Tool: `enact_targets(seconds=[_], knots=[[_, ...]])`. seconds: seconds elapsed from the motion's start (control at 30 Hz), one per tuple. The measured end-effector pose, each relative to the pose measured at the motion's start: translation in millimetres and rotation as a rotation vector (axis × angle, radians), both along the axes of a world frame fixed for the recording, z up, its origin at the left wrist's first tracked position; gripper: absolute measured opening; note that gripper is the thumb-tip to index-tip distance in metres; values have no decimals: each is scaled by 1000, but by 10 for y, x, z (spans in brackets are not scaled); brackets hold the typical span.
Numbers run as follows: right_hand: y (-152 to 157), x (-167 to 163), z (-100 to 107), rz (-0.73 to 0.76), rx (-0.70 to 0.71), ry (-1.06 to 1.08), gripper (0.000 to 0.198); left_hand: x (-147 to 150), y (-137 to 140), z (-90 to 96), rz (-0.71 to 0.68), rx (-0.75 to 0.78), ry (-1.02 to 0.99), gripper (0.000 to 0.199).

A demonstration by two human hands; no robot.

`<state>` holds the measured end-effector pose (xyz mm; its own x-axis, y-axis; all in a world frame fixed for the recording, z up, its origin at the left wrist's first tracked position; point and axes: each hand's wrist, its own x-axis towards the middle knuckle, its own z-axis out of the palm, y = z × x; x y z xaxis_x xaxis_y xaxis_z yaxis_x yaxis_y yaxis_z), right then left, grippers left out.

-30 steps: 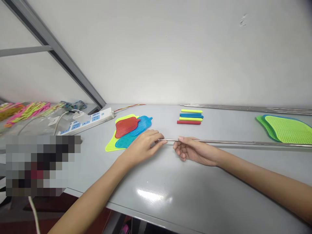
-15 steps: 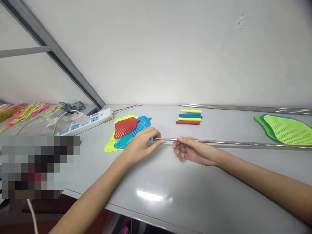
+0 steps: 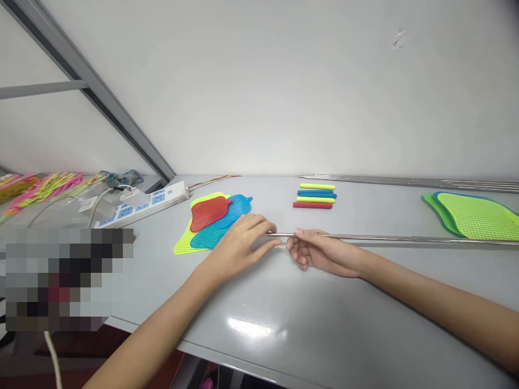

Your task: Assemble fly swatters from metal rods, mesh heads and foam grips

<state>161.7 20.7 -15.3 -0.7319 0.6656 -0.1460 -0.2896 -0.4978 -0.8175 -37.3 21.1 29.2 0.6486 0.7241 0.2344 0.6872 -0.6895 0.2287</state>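
Observation:
A thin telescopic metal rod (image 3: 377,237) runs sideways across the view, above the grey table. My left hand (image 3: 245,243) has its fingers around the rod's left end, thumb stretched along below it; the tip is hidden in the fingers. Further right, my right hand (image 3: 320,251) grips the rod between thumb and curled fingers. Just behind my left hand lie flat perforated fly swatter heads: a red one (image 3: 208,212) on top, a blue one (image 3: 206,237) and yellow ones (image 3: 182,243) beneath. Coloured plastic tubes, among them a red tube (image 3: 312,205), lie in a row behind my right hand.
More swatter heads (image 3: 478,216) are piled at the right. A bundle of metal rods (image 3: 425,182) lies along the wall. To the left sit a white power strip (image 3: 141,204) with cables and bagged colourful strips (image 3: 57,186). The table's front edge (image 3: 227,364) crosses below.
My left hand has slid a little to the right along the rod, closer to my right hand. The right hand has hardly moved.

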Motion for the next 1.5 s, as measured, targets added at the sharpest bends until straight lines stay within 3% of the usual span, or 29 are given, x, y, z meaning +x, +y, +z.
enact_targets(seconds=[0.27, 0.77, 1.3, 1.5], knots=[[-7, -11, 9, 14, 39, -21, 32, 79, -60, -114, -124, 65, 33, 23], [-3, -18, -3, 7, 29, -34, 33, 95, -81, -146, -47, -85, 62, 33], [0, -22, -18, 3, 24, -31, 38, 82, -43, -153, -2, -150, 20, 27], [-5, -25, -21, -29, 34, -26, 38, 51, -6, -128, 0, -110, 5, 27]])
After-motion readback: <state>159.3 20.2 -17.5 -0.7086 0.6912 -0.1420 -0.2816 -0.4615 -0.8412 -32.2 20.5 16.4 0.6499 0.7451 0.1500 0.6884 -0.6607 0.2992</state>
